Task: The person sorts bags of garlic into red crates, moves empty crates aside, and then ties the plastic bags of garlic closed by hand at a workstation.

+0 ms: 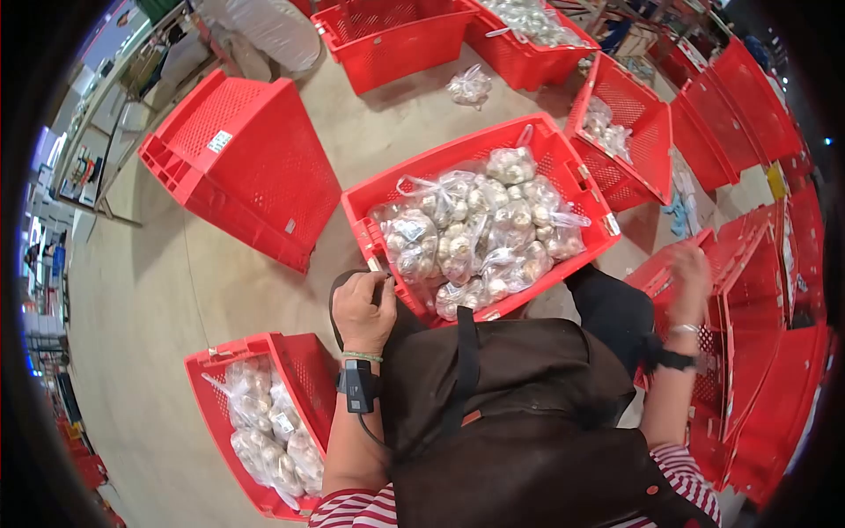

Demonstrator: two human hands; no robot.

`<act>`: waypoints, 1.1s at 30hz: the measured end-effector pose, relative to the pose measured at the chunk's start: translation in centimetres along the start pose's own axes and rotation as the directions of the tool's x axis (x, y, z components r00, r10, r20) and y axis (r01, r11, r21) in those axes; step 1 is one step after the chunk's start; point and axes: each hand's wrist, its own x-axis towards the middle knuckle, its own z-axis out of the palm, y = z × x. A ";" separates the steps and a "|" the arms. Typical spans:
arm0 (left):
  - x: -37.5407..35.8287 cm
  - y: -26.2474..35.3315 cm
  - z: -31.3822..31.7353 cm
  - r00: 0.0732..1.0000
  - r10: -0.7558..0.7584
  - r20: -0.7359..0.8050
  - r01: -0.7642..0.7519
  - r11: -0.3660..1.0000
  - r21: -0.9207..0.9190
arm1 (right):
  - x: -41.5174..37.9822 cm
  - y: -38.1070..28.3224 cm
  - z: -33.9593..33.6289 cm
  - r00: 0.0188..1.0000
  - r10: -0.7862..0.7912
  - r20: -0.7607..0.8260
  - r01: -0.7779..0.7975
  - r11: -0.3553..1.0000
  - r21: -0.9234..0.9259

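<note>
A red crate (374, 220) filled with clear plastic bags of garlic bulbs (475, 229) stands in front of my knees. My left hand (363, 308) is at its near left corner, over my knee, fingers curled in; whatever they hold, if anything, is hidden. On the right, my right hand (689, 280) is raised beside stacked red crates (757, 308), smeared by motion, so its fingers cannot be read. One bag of garlic (469, 86) lies on the floor beyond the filled crate.
Another crate (207, 414) with garlic bags (273, 422) stands at the lower left. Stacked empty crates (255, 158) lean at the upper left. More red crates (396, 44) stand at the back, some holding bags. A metal-framed table (101, 132) is at the far left.
</note>
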 end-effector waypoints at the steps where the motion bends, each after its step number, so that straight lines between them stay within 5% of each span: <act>1: 0.2 -0.2 -0.1 1.000 -0.019 -0.002 0.019 1.000 0.003 | -0.5 -0.5 7.0 0.989 0.101 0.106 -0.099 0.995 -0.025; 2: 0.4 -0.4 -0.2 1.000 -0.021 -0.008 0.021 1.000 0.015 | -1.5 0.2 12.7 0.940 0.136 0.312 -0.079 0.978 -0.191; 3: 0.5 -0.6 -0.4 1.000 -0.024 -0.014 0.024 0.999 0.029 | -1.9 5.4 17.7 0.798 0.189 0.572 -0.158 0.982 -0.104; 4: 0.6 -0.7 -0.7 0.999 -0.043 -0.011 0.043 0.998 0.043 | -4.3 6.4 23.1 0.689 0.132 0.712 -0.044 0.989 -0.140; 7: 0.3 -1.7 -1.5 0.998 -0.065 -0.019 0.067 0.992 0.106 | -10.4 8.0 34.4 0.392 -0.169 0.904 0.448 0.894 -0.027; 9: 0.3 -2.1 -2.0 0.996 -0.080 -0.027 0.083 0.986 0.146 | -12.9 8.6 39.1 0.299 -0.060 0.952 0.487 0.868 -0.098; 12: 0.4 -2.7 -2.6 0.993 -0.113 -0.030 0.116 0.978 0.174 | -15.5 9.5 42.1 0.522 -0.035 0.853 0.643 0.673 -0.366; 15: 0.4 -3.5 -2.8 0.993 -0.116 -0.034 0.120 0.974 0.192 | -14.1 10.9 43.4 0.485 0.017 0.874 0.550 0.771 -0.320; 16: 0.4 -3.6 -2.8 0.993 -0.114 -0.042 0.120 0.973 0.197 | -13.1 11.3 43.4 0.479 -0.079 0.874 0.552 0.801 -0.230; 21: 0.3 -3.7 -3.0 0.988 -0.144 -0.048 0.150 0.973 0.178 | -10.2 11.1 42.5 0.434 -0.136 0.891 0.605 0.776 -0.177; 23: 0.0 -3.8 -3.0 0.989 -0.131 -0.063 0.140 0.975 0.171 | -9.3 11.9 40.9 0.484 -0.228 0.845 0.426 0.905 0.000; 24: -0.1 -3.8 -3.0 0.991 -0.119 -0.068 0.128 0.979 0.160 | -8.7 10.3 39.6 0.505 -0.021 0.863 0.280 0.950 -0.141; 25: -0.3 -3.6 -3.0 0.992 -0.108 -0.072 0.118 0.981 0.154 | -8.1 10.6 38.6 0.514 -0.027 0.857 0.285 0.948 -0.142; 28: -0.4 -2.9 -2.9 0.992 -0.118 -0.045 0.123 0.985 0.118 | -6.3 6.3 34.6 0.626 0.083 0.775 -0.352 0.917 0.187; 33: -1.2 -0.7 -1.3 0.998 -0.066 0.008 0.066 0.998 -0.013 | -5.9 -4.1 22.7 0.649 -0.193 0.736 -0.256 0.856 0.449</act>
